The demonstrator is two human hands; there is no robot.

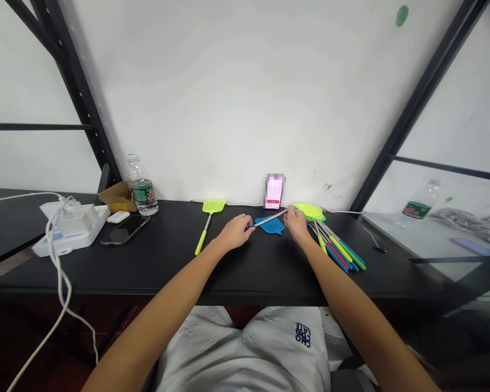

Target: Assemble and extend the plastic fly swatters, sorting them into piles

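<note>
A thin silver metal fly swatter rod slants upward to the right between my hands, above the black table. My left hand is closed round its lower left end, where a bit of blue shows at the fingers. At the upper right end, my right hand pinches the rod. Behind the rod, a blue leaf-shaped swatter head lies on the table; whether it joins the rod I cannot tell. Just right of my right hand is a pile of fly swatters with coloured handles, partly hidden by that hand.
A yellow-green fly swatter lies left of my left hand. A lit phone leans on the wall. Farther left are a dark phone, a white case, a water bottle, a cardboard box and a cabled power strip.
</note>
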